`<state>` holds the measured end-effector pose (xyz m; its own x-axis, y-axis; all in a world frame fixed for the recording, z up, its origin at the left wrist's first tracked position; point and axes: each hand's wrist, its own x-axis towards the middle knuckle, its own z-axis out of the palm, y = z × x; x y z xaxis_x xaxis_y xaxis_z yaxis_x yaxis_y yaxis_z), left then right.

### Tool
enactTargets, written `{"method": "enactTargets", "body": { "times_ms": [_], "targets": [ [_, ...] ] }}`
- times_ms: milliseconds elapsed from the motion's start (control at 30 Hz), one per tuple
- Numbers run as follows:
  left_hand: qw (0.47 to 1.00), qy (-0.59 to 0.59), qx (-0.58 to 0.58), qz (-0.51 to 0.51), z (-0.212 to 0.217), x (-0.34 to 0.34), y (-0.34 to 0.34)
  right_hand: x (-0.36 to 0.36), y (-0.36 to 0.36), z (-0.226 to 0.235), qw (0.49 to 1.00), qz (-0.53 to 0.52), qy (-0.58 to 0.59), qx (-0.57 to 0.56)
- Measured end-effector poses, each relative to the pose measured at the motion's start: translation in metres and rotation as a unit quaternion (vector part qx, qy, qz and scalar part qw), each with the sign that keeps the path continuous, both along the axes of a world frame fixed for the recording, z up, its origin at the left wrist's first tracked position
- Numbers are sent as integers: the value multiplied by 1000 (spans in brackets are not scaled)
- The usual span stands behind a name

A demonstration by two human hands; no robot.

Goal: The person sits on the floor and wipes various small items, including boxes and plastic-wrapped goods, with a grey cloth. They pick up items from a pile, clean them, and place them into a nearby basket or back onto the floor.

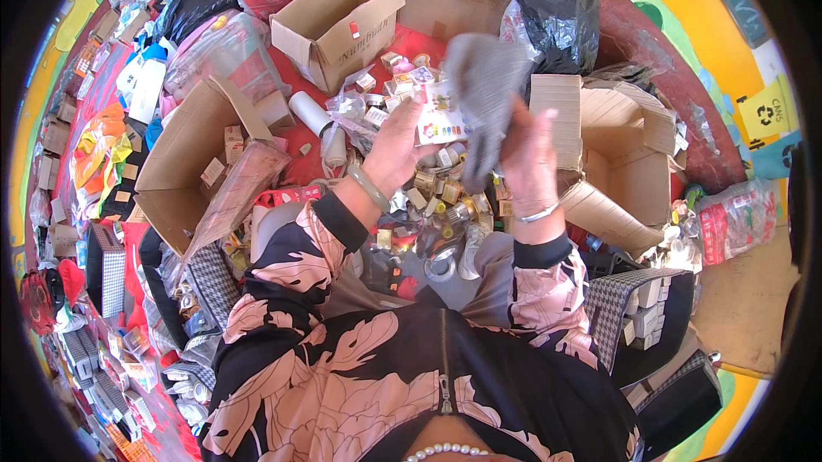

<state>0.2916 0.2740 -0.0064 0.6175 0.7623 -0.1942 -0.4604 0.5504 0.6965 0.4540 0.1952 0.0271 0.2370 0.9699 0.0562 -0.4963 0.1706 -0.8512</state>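
Note:
My left hand (pixel 396 147) is closed on the edge of a small white card or flat packet (pixel 438 124) with coloured print. My right hand (pixel 529 166) grips a long grey, finely striped thing (pixel 486 85), smeared by motion; its kind cannot be made out. This grey thing rises above my fingers and hangs down beside them, close to the card's right edge. Beneath both hands, a heap of small boxes, jars and bottles (pixel 437 192) lies between my knees. A bangle circles my left wrist and a bracelet my right.
Open cardboard boxes stand ahead (pixel 368 38), to the left (pixel 167 175) and to the right (pixel 634 149). A black plastic bag (pixel 556 0) sits far right. Checked bins (pixel 634 308) hold small white boxes near my right side. Clutter covers the red floor on the left.

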Motion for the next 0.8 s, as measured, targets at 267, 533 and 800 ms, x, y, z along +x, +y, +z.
{"method": "enactTargets", "body": {
  "times_ms": [267, 533, 800],
  "targets": [
    [998, -52, 7, -35, -37, 2, -16, -41, 16, -22, 851, -222, -475, -16],
    [986, 24, 163, -24, -19, 12, -30, -14, 33, -61, 903, -308, -298, -35],
    [993, -108, -41, 10, -1, -12, 1, 24, 13, -10, 946, -248, 182, -103]
  ]
}}
